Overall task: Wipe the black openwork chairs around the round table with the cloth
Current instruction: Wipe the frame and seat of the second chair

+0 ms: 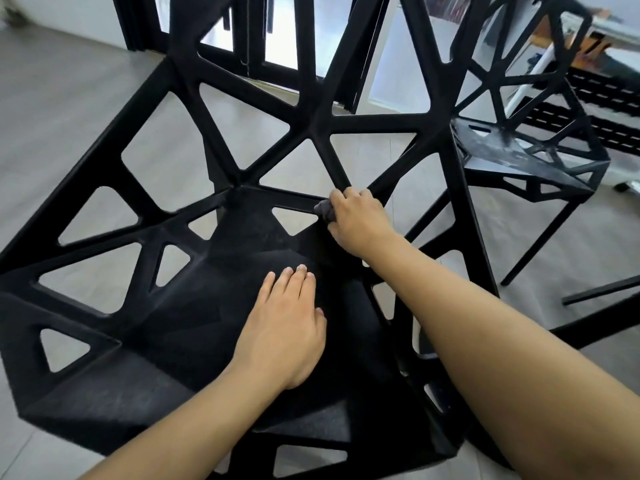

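Observation:
A black openwork chair (194, 323) fills most of the head view, its seat below me and its lattice back rising ahead. My left hand (287, 327) lies flat on the seat with straight fingers. My right hand (356, 223) grips a small dark grey cloth (325, 210) and presses it against a strut where the back meets the seat. Most of the cloth is hidden under the fingers.
A second black openwork chair (540, 157) stands at the right, close to the first, its seat dusty. Behind it are white table legs (530, 81) and a black slatted shelf (595, 109). Grey wood floor (69, 109) spreads to the left; dark window frames stand behind.

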Action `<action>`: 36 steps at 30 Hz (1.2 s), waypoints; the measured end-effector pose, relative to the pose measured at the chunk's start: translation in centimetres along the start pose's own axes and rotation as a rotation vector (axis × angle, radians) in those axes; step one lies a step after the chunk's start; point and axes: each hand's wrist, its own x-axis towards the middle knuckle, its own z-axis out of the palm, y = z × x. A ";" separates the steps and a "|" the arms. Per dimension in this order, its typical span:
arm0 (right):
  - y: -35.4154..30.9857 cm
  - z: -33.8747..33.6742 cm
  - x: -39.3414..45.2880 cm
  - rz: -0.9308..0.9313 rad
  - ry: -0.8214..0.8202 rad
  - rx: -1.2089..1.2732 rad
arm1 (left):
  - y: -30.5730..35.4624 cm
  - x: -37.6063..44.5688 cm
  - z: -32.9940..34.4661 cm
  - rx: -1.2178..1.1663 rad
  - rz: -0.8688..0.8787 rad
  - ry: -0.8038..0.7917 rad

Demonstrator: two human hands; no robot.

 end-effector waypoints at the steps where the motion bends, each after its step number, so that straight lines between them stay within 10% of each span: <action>1: -0.1 -0.6 0.6 0.056 -0.019 0.050 | -0.1 0.1 0.0 -0.009 -0.007 0.006; 19: -0.5 0.1 2.1 0.289 0.032 0.197 | -11.3 4.7 -2.0 0.235 -0.232 0.078; 28: -12.1 -0.3 7.0 -0.153 0.034 0.365 | -11.5 4.8 -2.0 0.189 -0.232 0.095; 36: -15.7 -1.8 8.2 -0.066 0.045 0.069 | -12.4 4.7 -2.0 0.189 -0.184 0.131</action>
